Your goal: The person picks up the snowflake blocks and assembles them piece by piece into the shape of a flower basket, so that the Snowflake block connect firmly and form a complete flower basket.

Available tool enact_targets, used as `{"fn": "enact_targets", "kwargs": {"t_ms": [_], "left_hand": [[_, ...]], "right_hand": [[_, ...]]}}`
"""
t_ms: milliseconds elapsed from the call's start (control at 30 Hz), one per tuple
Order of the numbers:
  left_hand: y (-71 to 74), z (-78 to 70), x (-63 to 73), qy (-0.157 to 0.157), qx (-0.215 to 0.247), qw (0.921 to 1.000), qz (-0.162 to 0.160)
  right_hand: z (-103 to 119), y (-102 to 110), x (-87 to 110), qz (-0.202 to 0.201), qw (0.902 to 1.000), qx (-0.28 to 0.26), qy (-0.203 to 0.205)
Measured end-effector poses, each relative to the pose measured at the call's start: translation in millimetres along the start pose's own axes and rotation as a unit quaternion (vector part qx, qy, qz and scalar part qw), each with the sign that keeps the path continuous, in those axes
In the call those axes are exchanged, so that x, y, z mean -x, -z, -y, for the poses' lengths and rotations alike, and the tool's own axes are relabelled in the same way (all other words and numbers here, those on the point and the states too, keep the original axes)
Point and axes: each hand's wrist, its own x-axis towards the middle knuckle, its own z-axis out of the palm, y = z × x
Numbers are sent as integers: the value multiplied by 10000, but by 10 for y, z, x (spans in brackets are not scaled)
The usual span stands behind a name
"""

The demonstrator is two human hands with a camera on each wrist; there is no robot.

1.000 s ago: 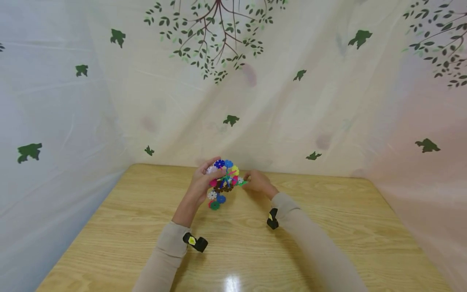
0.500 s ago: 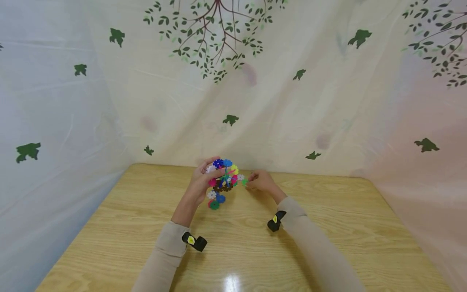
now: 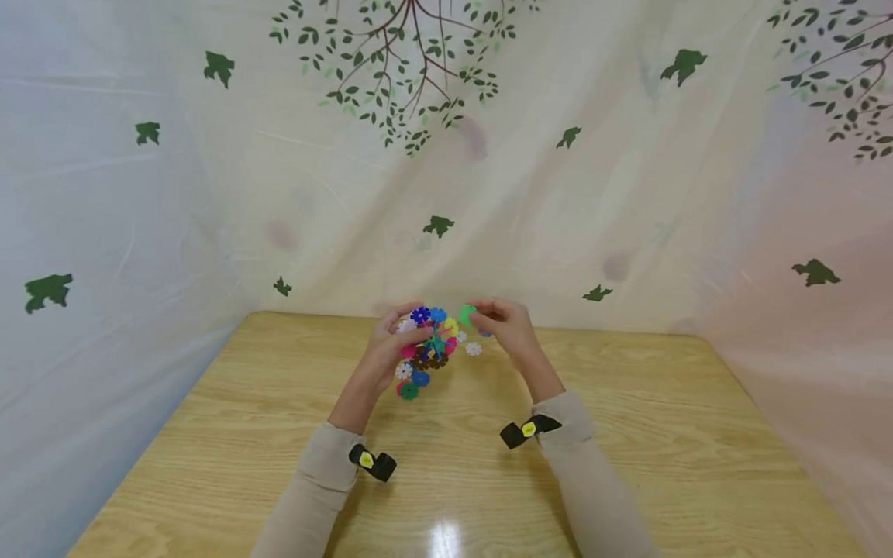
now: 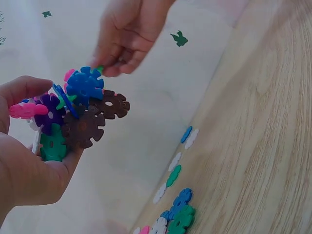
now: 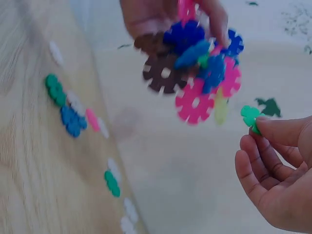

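Between the fingertips of the right hand (image 5: pixel 285 187): a light green flower piece (image 5: pixel 249 115), pinched by its edge with the thumb on the near side; most of the disc sticks out past the fingertips toward the left hand.
Left hand (image 3: pixel 384 349): thumb and fingers clamped on a cluster (image 5: pixel 195 68) of joined flower discs, the thumb lying over its side in the head view.
Cluster: in the left fingers' grip, held up off the table (image 3: pixel 446 442); its discs are brown, dark blue, lighter blue, pink, purple, green and yellow, set at different angles.
Gap: the light green piece is near the cluster but apart from it, across from the left fingertips.
Below the left fingers: on the table, a dark green piece (image 3: pixel 408 390), a blue piece (image 3: pixel 420 379) and a white piece (image 3: pixel 404 370) lie close together, with a pink piece (image 5: pixel 92 120) beside them.
Below the right fingers: small white pieces (image 3: pixel 474 349) lie on the table, and a bluish piece (image 3: pixel 486 334) shows partly hidden under that hand.
Beyond the fingers: a pale cloth (image 3: pixel 349 232) with printed leaves and birds.
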Motion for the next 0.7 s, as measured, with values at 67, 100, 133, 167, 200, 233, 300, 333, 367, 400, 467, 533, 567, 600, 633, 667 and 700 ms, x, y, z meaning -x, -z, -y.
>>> {"fn": "enact_targets", "kwargs": {"t_ms": [67,100,133,167,200,233,300,333,367,400,467,533,567,600,633,667,700], "left_hand": [[-11,-3,12,34,-90,9999,-36],[-14,0,13,51,-134,9999,-39],[-16,4,13,61,-170,9998,-41],[-17,7,14,66,-198,9998,-41],[-17,10,16,76,-205,9998,-43],[-18,14,14,79,-213,9997,-40],[-17,25,8,79,-230,9997,-20],[-19,27,6,80,-219,9997,-5],[-23,27,7,80,-228,9997,12],[-27,28,9,88,-223,9997,25],[-31,31,10,90,-253,9996,60],[-38,27,22,96,-317,9994,88],[-40,28,26,97,-368,9992,97],[-40,29,29,107,-408,9991,107],[-41,30,31,109,-452,9989,118],[-42,32,33,112,-490,9987,128],[-46,30,38,117,-509,9985,136]], "right_hand": [[70,-42,33,5,9997,-81,217],[98,-65,47,15,9994,-119,332],[122,-87,60,26,9989,-138,458],[142,-107,72,40,9982,-160,570],[158,-126,83,73,9974,-185,686],[169,-143,92,107,9966,-180,798],[185,-172,111,155,9952,-103,963],[189,-185,118,168,9947,-43,1016],[190,-197,125,183,9942,11,1061],[187,-208,127,183,9937,78,1105],[178,-226,129,169,9927,216,1177],[184,-241,137,138,9921,284,1211],[197,-247,146,133,9918,307,1232],[233,-253,166,134,9916,313,1250],[271,-259,188,138,9916,312,1251],[309,-263,210,134,9918,305,1238],[349,-266,232,137,9918,318,1228]]}}
